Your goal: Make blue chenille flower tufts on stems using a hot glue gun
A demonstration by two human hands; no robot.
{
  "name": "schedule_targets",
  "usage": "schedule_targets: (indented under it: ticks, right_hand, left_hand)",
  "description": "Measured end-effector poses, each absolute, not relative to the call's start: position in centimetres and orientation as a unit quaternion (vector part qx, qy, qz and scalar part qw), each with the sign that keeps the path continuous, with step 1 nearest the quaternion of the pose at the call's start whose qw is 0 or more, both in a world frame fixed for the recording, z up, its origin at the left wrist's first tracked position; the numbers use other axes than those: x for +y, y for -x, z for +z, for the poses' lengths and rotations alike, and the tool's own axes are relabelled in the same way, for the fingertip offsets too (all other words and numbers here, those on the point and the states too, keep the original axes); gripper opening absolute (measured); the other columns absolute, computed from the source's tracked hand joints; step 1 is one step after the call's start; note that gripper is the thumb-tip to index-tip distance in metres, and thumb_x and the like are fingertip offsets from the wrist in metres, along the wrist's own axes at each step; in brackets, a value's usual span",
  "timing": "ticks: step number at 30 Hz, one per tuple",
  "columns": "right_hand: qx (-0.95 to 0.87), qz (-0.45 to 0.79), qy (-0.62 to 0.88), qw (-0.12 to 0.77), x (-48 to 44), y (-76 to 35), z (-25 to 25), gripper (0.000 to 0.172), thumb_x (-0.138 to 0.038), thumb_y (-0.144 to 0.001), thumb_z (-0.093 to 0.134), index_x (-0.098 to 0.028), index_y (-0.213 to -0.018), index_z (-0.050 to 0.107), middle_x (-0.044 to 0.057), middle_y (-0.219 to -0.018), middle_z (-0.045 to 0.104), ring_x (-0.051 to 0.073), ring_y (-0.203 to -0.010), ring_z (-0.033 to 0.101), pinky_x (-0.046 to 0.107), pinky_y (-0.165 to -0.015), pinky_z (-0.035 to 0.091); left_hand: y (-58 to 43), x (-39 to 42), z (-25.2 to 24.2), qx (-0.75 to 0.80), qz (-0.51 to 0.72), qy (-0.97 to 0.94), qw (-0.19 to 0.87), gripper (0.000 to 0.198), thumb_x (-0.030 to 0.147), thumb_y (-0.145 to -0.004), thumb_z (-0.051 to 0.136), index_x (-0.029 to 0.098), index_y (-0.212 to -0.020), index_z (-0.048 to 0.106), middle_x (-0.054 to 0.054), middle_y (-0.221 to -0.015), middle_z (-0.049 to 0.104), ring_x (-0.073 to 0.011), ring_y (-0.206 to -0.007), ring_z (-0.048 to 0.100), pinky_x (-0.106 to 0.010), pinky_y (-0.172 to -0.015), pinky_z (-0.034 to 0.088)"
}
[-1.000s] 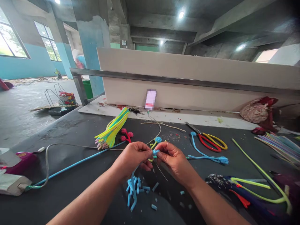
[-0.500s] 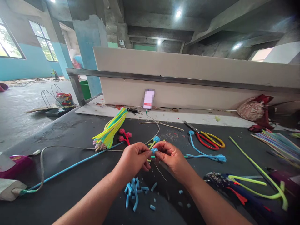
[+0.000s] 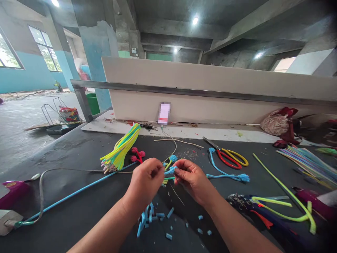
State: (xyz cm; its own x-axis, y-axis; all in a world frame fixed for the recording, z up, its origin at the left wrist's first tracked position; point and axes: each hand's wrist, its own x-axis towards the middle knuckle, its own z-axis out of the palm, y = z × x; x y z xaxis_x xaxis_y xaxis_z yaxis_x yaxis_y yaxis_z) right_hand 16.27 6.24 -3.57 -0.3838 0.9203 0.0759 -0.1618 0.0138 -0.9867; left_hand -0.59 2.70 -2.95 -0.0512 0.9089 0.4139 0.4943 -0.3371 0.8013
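Note:
Between the thumb and fingers of my right hand is a small blue pipe cleaner flower with a tufted head. My left hand is closed in a pinch right beside its left end; the fingertips hide whatever they hold. Just behind my hands, another blue flower head tops a yellow-green stem. Short cut bits of blue pipe cleaner lie scattered below my hands. Right of my hands rests a blue stem piece with tufted ends.
Scissors with red and yellow handles lie behind right. A yellow-green pipe cleaner bundle and red flower piece lie left. Pliers and long green pipe cleaners are at right. A cable crosses the table; a phone leans behind.
My left hand has drawn slightly away to the left and turned, so more of the blue flower shows between my hands. The view has shifted a little.

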Motion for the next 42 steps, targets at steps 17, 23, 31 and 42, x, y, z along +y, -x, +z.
schedule_targets:
  ticks: [17,23,31,42]
  right_hand:
    - [-0.686,0.529,0.312,0.39,5.5,-16.2,-2.6,0.01,-0.028,-0.076,0.065,-0.021,-0.082,0.063,-0.002,-0.069,0.056,0.011,-0.061,0.05,0.026,-0.059,0.043]
    - [-0.699,0.406,0.398,0.434,3.6,-18.6,1.4,0.043,-0.024,-0.076,0.062,-0.029,-0.117,0.05,0.002,-0.104,0.056,0.011,-0.073,0.053,0.03,-0.074,0.045]
    - [-0.645,0.025,0.738,0.195,-0.7,-35.5,2.1,0.008,-0.03,-0.067,0.054,-0.023,-0.067,0.055,0.005,-0.061,0.065,0.024,-0.056,0.061,0.036,-0.055,0.046]
    - [-0.695,-0.004,0.711,0.104,-4.7,-38.6,-3.0,0.029,-0.038,-0.075,0.054,-0.026,-0.101,0.06,0.007,-0.102,0.062,0.024,-0.084,0.063,0.034,-0.071,0.048]
  left_hand:
    - [0.6,2.2,-2.1,0.43,0.396,-0.405,0.703,0.02,0.027,-0.069,0.068,0.013,-0.07,0.053,-0.001,-0.058,0.061,-0.0081,-0.039,0.053,-0.018,-0.036,0.042]
    - [1.3,2.2,-1.8,0.409,0.439,-0.36,0.714,0.012,0.017,-0.071,0.065,0.013,-0.068,0.053,0.0,-0.057,0.058,-0.0068,-0.039,0.051,-0.017,-0.036,0.04]
    - [2.4,2.5,-1.6,0.426,0.482,-0.358,0.677,0.021,0.029,-0.069,0.07,0.01,-0.07,0.061,-0.002,-0.063,0.058,-0.0049,-0.047,0.047,-0.015,-0.043,0.04]
    - [2.8,2.3,-1.4,0.445,0.471,-0.373,0.664,0.022,0.033,-0.068,0.07,0.012,-0.068,0.062,0.004,-0.054,0.045,-0.0036,-0.046,0.032,-0.013,-0.039,0.025]
